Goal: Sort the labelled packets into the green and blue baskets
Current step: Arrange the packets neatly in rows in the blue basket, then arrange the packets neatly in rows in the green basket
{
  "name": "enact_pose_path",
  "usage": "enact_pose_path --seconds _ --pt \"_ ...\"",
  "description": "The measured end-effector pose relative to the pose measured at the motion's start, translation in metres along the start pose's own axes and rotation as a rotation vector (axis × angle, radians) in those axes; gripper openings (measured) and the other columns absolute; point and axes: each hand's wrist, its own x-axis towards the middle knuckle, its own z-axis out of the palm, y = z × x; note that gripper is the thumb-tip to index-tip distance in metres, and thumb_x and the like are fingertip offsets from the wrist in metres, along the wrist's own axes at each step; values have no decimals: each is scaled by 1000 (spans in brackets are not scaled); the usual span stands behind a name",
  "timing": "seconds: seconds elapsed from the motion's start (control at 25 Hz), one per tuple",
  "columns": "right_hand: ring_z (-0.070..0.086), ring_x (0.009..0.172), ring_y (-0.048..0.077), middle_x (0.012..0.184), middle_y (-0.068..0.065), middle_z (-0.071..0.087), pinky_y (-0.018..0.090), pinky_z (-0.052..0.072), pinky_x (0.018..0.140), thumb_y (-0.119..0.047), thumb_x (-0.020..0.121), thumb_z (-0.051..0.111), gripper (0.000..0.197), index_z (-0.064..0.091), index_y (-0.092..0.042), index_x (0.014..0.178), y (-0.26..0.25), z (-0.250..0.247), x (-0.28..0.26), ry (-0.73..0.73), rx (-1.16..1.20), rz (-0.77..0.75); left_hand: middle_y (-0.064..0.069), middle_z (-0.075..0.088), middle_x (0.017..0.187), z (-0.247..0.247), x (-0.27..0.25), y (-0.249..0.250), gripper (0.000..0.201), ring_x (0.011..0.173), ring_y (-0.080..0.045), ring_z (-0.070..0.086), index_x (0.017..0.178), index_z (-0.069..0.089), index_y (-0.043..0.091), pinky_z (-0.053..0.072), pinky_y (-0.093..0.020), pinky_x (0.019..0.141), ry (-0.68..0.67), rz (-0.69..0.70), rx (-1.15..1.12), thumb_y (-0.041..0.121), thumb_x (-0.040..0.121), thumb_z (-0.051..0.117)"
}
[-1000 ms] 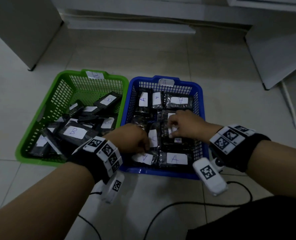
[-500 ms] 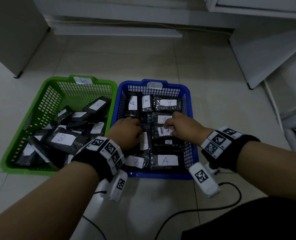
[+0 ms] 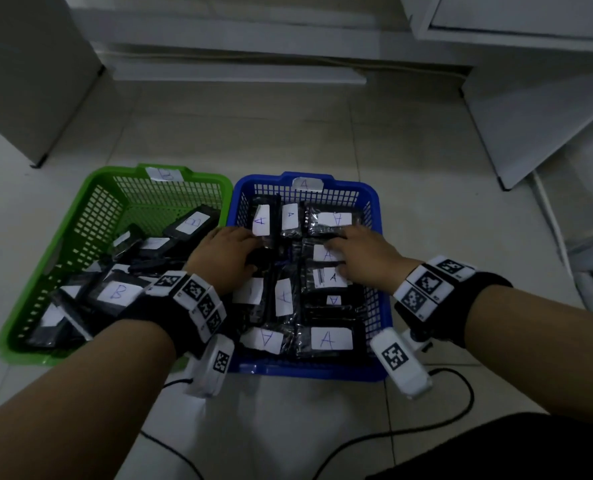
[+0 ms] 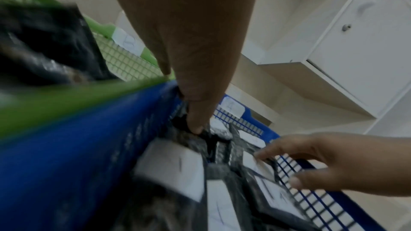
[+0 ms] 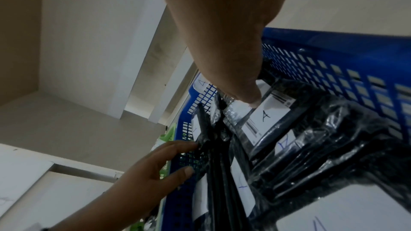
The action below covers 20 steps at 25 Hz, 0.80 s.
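The green basket point(image 3: 121, 172), tagged B, holds several black packets with B labels point(image 3: 120, 292). Right beside it, the blue basket point(image 3: 305, 372), tagged A, is packed with black packets labelled A point(image 3: 331, 339). Both my hands are inside the blue basket. My left hand point(image 3: 227, 251) lies on the left-hand rows, its fingers point(image 5: 177, 147) stretched out against the edge of an upright packet point(image 5: 206, 129). My right hand point(image 3: 355, 245) rests on the middle rows, with straight fingers point(image 4: 273, 148) touching the labels and the thumb point(image 5: 249, 97) pressing an A-labelled packet point(image 5: 266, 117).
The baskets stand side by side on a pale tiled floor point(image 3: 288, 133). White cabinets point(image 3: 530, 98) stand behind and to the right, and a grey unit point(image 3: 28, 81) at the left. Black cables point(image 3: 454, 410) trail on the floor in front.
Both hands have slid from the front rows of the blue basket to its middle and back rows. The packets look unmoved.
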Motion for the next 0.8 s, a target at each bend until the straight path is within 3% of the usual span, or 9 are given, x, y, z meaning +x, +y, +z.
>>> enact_pose_path --seconds 0.16,0.32,0.4,0.56,0.68,0.8 --pt "29 134 30 145 8 32 48 24 111 -42 83 62 68 33 -30 144 -14 -33 -5 -15 -40 -118 2 44 140 -63 -5 -29 46 123 -20 44 133 50 27 43 -36 98 -42 138 152 35 88 55" --pt "17 141 34 154 12 17 52 24 113 -47 80 66 79 27 -30 146 -58 -75 9 24 -112 -325 6 38 142 -148 -30 -75 43 129 -16 40 135 41 36 39 -34 102 -232 134 513 45 93 47" --pt "11 143 35 156 12 11 55 26 111 -48 77 68 83 25 -31 147 -84 -91 21 17 -169 -397 6 37 142 -164 -44 -104 44 128 -18 41 135 39 37 39 -35 102 -238 82 540 46 93 45" --pt "10 142 37 154 13 15 56 28 110 -48 77 68 85 24 -29 147 -142 -106 60 -7 -315 -474 5 39 141 -142 -68 -157 48 124 -19 44 136 37 39 39 -36 100 -181 2 527 49 90 46" --pt "25 135 34 147 13 28 49 38 105 -42 81 66 76 29 -24 145 -179 -97 98 -22 -288 -475 4 37 142 -103 -71 -189 49 128 -18 41 137 35 37 35 -36 102 -193 -12 476 46 90 46" --pt "37 127 31 139 9 37 48 44 97 -31 86 62 65 32 -20 143 -195 -76 126 -98 -231 -398 2 38 142 -70 -62 -209 51 129 -19 40 140 34 30 38 -36 102 -229 44 367 35 91 49"
